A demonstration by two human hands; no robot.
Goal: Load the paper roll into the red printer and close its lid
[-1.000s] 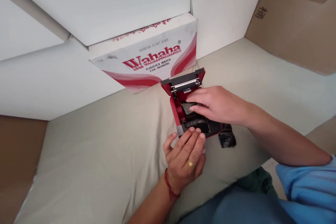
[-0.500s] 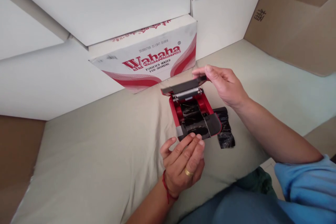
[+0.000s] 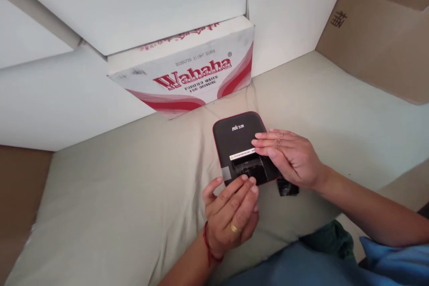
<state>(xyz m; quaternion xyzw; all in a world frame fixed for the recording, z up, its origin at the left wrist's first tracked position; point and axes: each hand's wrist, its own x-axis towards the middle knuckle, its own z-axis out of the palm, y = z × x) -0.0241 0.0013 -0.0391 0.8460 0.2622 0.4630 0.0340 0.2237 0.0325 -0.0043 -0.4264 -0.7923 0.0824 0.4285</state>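
Black device [image 3: 234,140] closed, on the beige cloth [image 3: 124,196] near the Wahaha box [image 3: 197,87]. My right hand [image 3: 295,156] lies on its right side, fingers straight and together; my left hand [image 3: 229,214] has fingertips at its near edge; whether pinching, I cannot tell.

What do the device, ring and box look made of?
Device: likely plastic, by its even, matte black top and thin red edge. Ring: probably metal, gold-coloured with a slight shine. Box: apparently cardboard, by its flat printed faces and scuffed corner.
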